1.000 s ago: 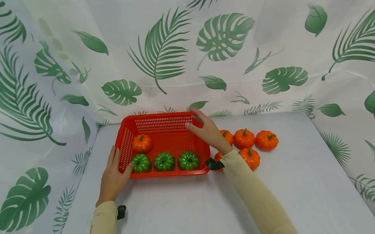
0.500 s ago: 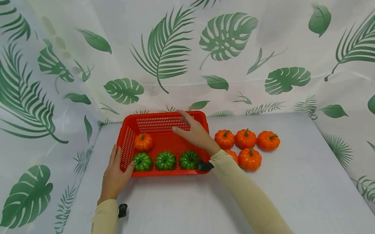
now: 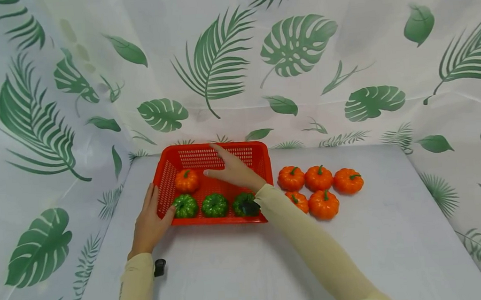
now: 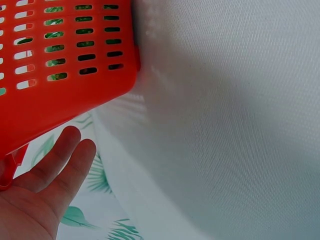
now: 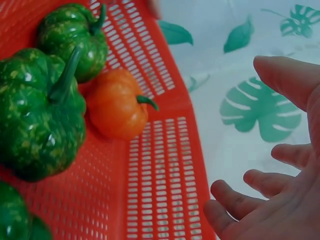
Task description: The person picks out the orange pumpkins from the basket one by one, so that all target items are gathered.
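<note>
A red perforated plastic basket point(image 3: 240, 146) stands on the table. My left hand point(image 3: 150, 227) holds its left rim, the thumb over the edge and the fingers outside. In the left wrist view, two fingers point(image 4: 70, 172) extend beyond the basket's outer wall. My right hand point(image 3: 234, 170) hovers over the basket, holding nothing; its fingers point(image 5: 270, 182) are spread in the right wrist view. An orange mini pumpkin point(image 3: 187, 181) sits in the basket's left part. Along the near side lie three green mini pumpkins point(image 3: 214, 205), the rightmost partly hidden by the right wrist's black camera.
Right of the basket, several orange mini pumpkins point(image 3: 319, 178) lie in two rows on the white table point(image 3: 216, 269); my right sleeve point(image 3: 302, 230) covers part of one. A leaf-patterned white cloth point(image 3: 235, 84) rises behind the table and at both sides.
My right hand has moved left from the basket's right rim to above its middle, uncovering orange mini pumpkins on the table. The left hand stays at the rim. The head view has shifted slightly.
</note>
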